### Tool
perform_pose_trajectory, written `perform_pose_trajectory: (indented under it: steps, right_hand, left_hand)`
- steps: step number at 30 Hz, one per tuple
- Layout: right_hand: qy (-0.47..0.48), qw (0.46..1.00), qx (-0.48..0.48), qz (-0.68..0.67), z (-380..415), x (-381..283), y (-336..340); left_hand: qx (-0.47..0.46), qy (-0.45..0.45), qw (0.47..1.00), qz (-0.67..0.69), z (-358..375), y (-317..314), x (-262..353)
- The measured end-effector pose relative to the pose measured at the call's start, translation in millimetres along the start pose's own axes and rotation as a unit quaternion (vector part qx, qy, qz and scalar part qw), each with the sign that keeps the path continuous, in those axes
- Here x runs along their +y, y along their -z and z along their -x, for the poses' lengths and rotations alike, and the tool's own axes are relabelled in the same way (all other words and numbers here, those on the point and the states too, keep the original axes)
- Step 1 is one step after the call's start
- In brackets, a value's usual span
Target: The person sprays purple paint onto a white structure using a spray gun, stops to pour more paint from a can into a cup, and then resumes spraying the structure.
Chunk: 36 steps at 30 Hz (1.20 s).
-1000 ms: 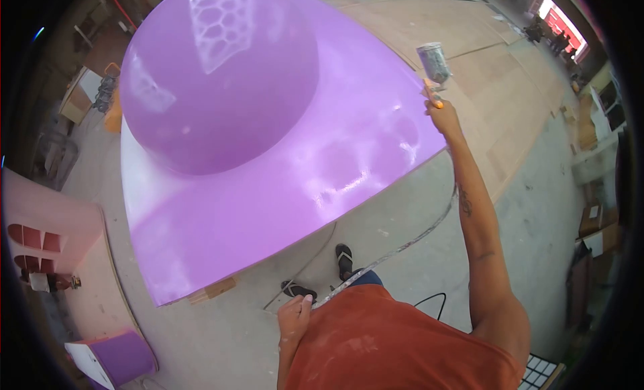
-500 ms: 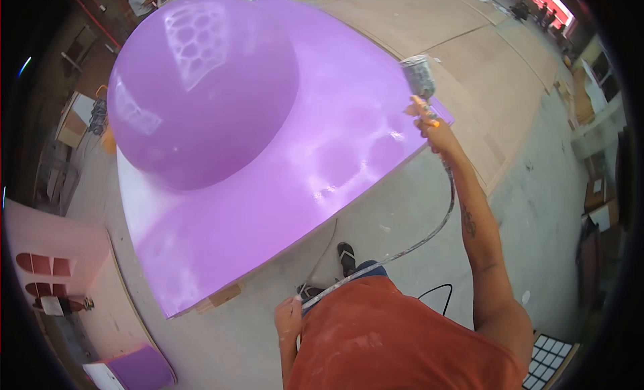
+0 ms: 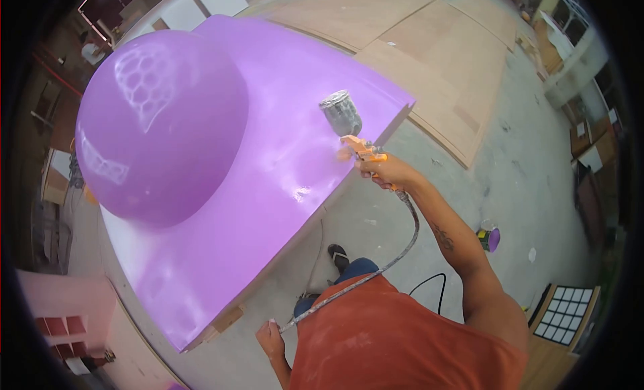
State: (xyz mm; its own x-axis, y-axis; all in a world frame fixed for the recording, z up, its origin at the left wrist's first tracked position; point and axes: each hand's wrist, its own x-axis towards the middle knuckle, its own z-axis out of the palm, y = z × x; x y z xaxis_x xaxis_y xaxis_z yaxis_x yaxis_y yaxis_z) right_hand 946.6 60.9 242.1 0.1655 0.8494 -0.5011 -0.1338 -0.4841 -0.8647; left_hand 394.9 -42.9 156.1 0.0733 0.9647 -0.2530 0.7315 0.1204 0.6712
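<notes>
My right hand (image 3: 384, 170) is wrapped round an orange spray gun (image 3: 364, 149) with a paint-smeared metal cup (image 3: 341, 113) on top. The gun is over the near right edge of a large glossy purple panel (image 3: 268, 182), which carries a big purple dome (image 3: 164, 128) on its left side. From the gun's handle a stained air hose (image 3: 376, 272) curves down and across my waist. Low by my left hip, my left hand (image 3: 271, 339) is closed on the hose's other end.
Brown boards (image 3: 443, 61) lie on the floor beyond the panel. A can with purple paint (image 3: 490, 239) stands on the floor at right, near a white-squared grid panel (image 3: 562, 314). Pink structures (image 3: 64, 299) are at lower left. Another person (image 3: 92, 51) is far left.
The spray gun in my right hand has moved left and toward me along the panel's near edge. The view has shifted, bringing the paint can into sight. My left hand keeps holding the hose.
</notes>
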Motion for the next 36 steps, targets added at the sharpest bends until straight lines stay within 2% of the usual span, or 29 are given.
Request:
perform_pose_trajectory:
  steps: [1,2,4,6,7,9,10,12,13,14,16,17,19,20,22,23,25,26,28,29,30,31,32,36]
  right_hand:
    - [-0.03,0.998,0.041,0.025,-4.0,6.7,4.8]
    - [-0.03,0.998,0.041,0.022,-1.1,11.6,10.3]
    - [0.002,0.987,0.141,0.08,8.9,14.6,29.3]
    - [0.017,0.972,0.207,0.106,15.6,17.2,51.5]
    - [0.016,0.972,0.208,0.105,16.5,23.7,66.5]
    - [0.051,0.917,0.34,0.199,17.3,33.1,86.3]
    - [0.051,0.917,0.342,0.198,21.8,35.2,87.9]
    - [0.19,0.865,0.421,0.196,37.6,33.9,90.3]
    - [0.132,0.864,0.434,0.218,45.7,30.5,91.5]
    - [0.131,0.863,0.436,0.217,49.2,32.5,89.8]
    - [0.224,0.866,0.42,0.15,54.3,35.9,85.2]
    - [0.225,0.865,0.423,0.147,60.1,45.4,86.2]
    - [0.156,0.901,0.374,0.155,68.0,62.1,81.2]
    - [0.159,0.9,0.377,0.152,75.6,66.7,75.1]
    - [0.04,0.93,0.32,0.174,94.5,72.5,51.6]
    - [0.043,0.93,0.32,0.173,101.4,77.5,42.1]
    - [-0.002,0.969,0.218,0.119,118.6,86.6,22.1]
    - [0.002,0.969,0.215,0.119,131.9,86.8,10.8]
    - [0.069,0.996,0.054,0.003,166.5,77.2,-15.4]
    - [0.077,0.996,0.047,0.01,175.1,84.0,-26.9]
    - [0.142,0.99,0.012,-0.014,180.7,93.0,-38.1]
    - [0.205,0.978,-0.03,-0.037,184.5,104.0,-50.8]
    - [0.218,0.974,-0.037,-0.057,184.9,125.5,-61.6]
    - [0.256,0.955,-0.03,-0.147,207.7,200.3,-137.8]
  left_hand:
    - [0.001,-0.005,1.0,0.017,0.2,-1.1,-0.2]
    - [0.006,-0.008,0.999,0.035,2.3,-1.7,-3.3]
    - [0.001,-0.023,0.999,0.041,2.8,-7.7,0.0]
    - [-0.007,-0.04,0.998,0.049,1.3,-16.4,6.3]
    - [-0.026,-0.03,0.998,0.057,1.2,-20.8,10.6]
    - [-0.047,-0.023,0.997,0.064,0.2,-31.2,9.7]
    - [-0.067,-0.02,0.996,0.059,-1.1,-38.5,5.4]
    - [-0.089,-0.019,0.994,0.054,-0.9,-45.5,4.4]
    - [-0.096,-0.031,0.994,0.05,-1.2,-48.1,6.6]
    - [-0.104,-0.044,0.993,0.045,-2.4,-49.9,8.7]
    - [-0.097,-0.059,0.993,0.03,-4.5,-49.3,18.5]
    - [-0.087,-0.074,0.993,0.014,0.5,-50.3,19.0]
    - [-0.1,-0.053,0.993,0.016,4.9,-49.0,-3.5]
    - [-0.113,-0.029,0.993,0.02,7.6,-47.4,-14.9]
    - [-0.095,-0.009,0.995,0.026,20.7,-39.2,-19.0]
    - [-0.079,0.014,0.996,0.032,27.6,-35.4,-23.1]
    - [-0.056,0.026,0.998,0.032,41.0,-34.4,-52.6]
    - [-0.035,0.042,0.998,0.034,49.5,-34.9,-72.2]
    - [0.007,0.057,0.998,0.032,69.2,-40.2,-119.0]
    - [0.046,0.072,0.996,0.031,80.5,-44.3,-142.7]
    - [0.061,0.076,0.994,0.04,92.9,-47.5,-165.5]
    - [0.057,0.117,0.991,-0.023,109.3,-50.2,-188.8]
    - [0.055,0.162,0.982,-0.082,131.4,-52.1,-209.9]
    - [-0.035,0.334,0.932,-0.139,229.3,-66.3,-279.9]
